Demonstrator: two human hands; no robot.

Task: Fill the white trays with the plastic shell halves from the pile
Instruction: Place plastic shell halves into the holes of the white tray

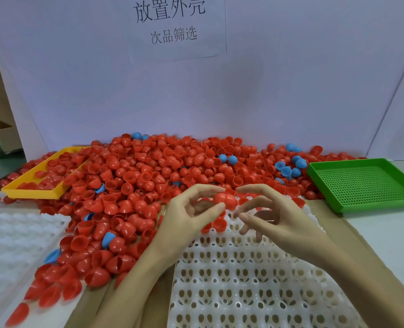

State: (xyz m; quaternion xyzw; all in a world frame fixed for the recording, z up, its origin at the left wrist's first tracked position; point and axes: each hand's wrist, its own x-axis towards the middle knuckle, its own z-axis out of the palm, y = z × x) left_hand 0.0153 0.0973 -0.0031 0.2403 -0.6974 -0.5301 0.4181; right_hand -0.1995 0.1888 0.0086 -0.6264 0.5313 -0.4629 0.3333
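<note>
- The left hand (186, 209) pinches a red shell (223, 199) between thumb and fingers, above the far end of the white tray (255, 280).
- The right hand (274, 216) holds nothing; its fingers are loosely curled and spread beside the shell.
- Only a few shells sit in the tray's far rows; most pockets are bare.
- The pile (149, 176) is large, and a second tray (11, 245) on the left has no shells, so I judge the job barely begun.

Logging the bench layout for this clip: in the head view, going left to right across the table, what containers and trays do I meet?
White tray at the left edge → yellow tray half buried in red shells → white tray under the hands → green perforated tray at the right.
</note>
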